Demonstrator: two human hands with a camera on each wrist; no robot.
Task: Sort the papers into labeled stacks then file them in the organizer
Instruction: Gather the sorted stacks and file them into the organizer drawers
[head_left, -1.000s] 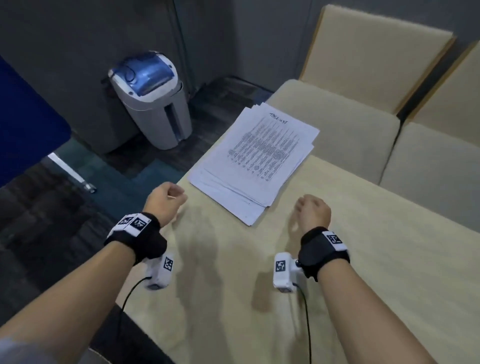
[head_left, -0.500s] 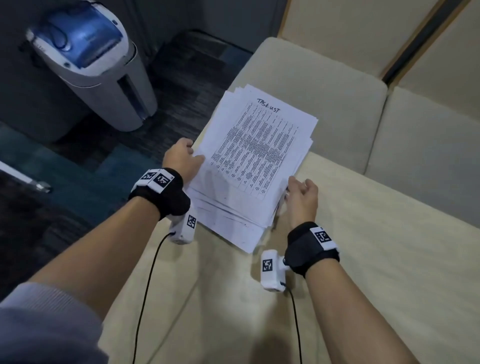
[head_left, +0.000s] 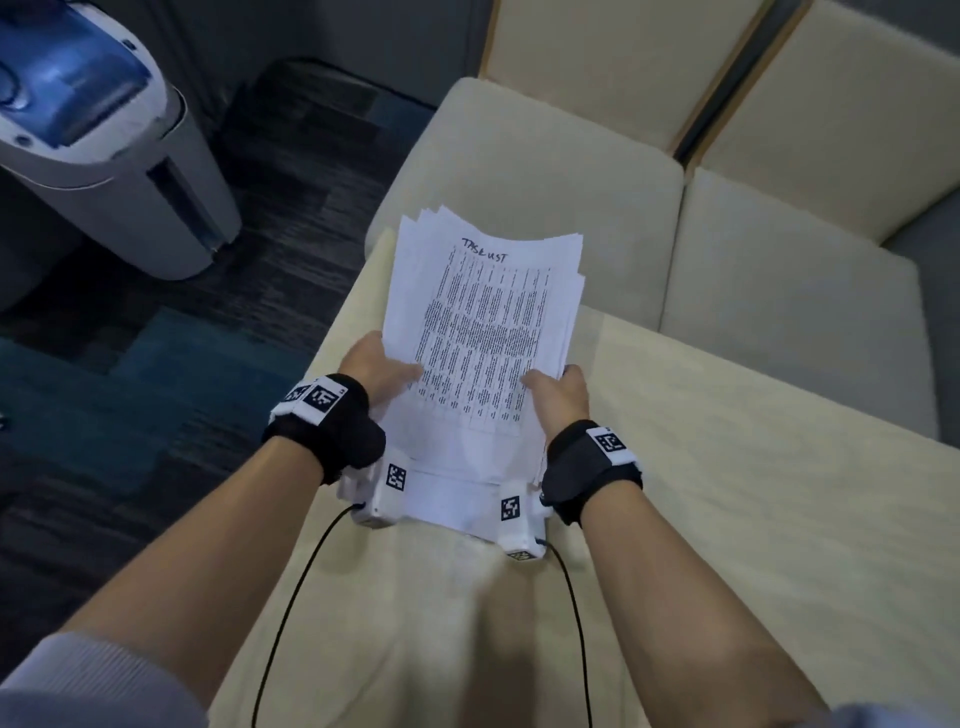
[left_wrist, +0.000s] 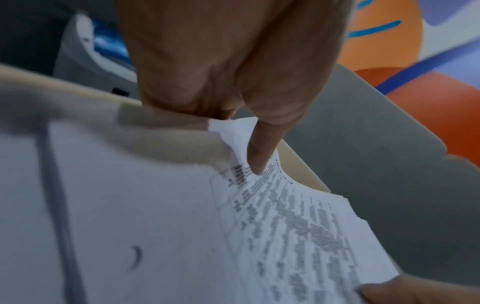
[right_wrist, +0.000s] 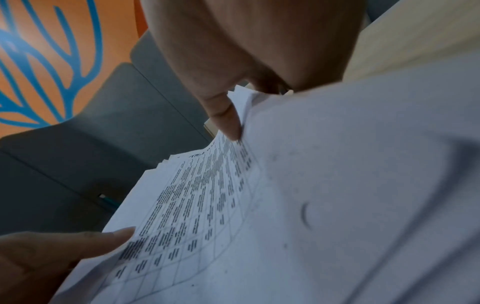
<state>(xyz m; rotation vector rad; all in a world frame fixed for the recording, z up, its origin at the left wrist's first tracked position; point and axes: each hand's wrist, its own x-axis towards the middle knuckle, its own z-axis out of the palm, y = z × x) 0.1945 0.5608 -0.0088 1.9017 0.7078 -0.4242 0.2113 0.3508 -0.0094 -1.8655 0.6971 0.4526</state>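
— How is the stack held?

— Both hands have it; the left hand (head_left: 382, 371) pinches the left edge of the stack of papers (head_left: 483, 332), thumb laid on the printed top sheet and fingers curled beneath; the right hand (head_left: 558, 389) does the same at the right edge, thumb on top, fingers tucked under where the head view hides them.

— And the wrist views?

— They agree; in the left wrist view the left thumb (left_wrist: 262, 148) presses onto the print near the sheet's edge; in the right wrist view the right thumb (right_wrist: 226, 117) bears down on the rows of text, with the other hand's thumb showing at the lower left; both are blurred, so the finger positions below the paper I cannot tell.

— Where are the papers?

— Between the two hands, over the near corner of the pale table (head_left: 727, 519); the far end tilts up and away from the person; whether the near end touches the table I cannot tell, since the wrist cameras cover it; the sheets are unevenly squared, several corners fanned at the top; the top sheet carries a handwritten heading and dense printed columns.

— Anything around it?

— A cream sofa (head_left: 545, 166) just beyond the table's far edge; a grey bin with a blue lid (head_left: 104, 140) on the dark carpet to the left.
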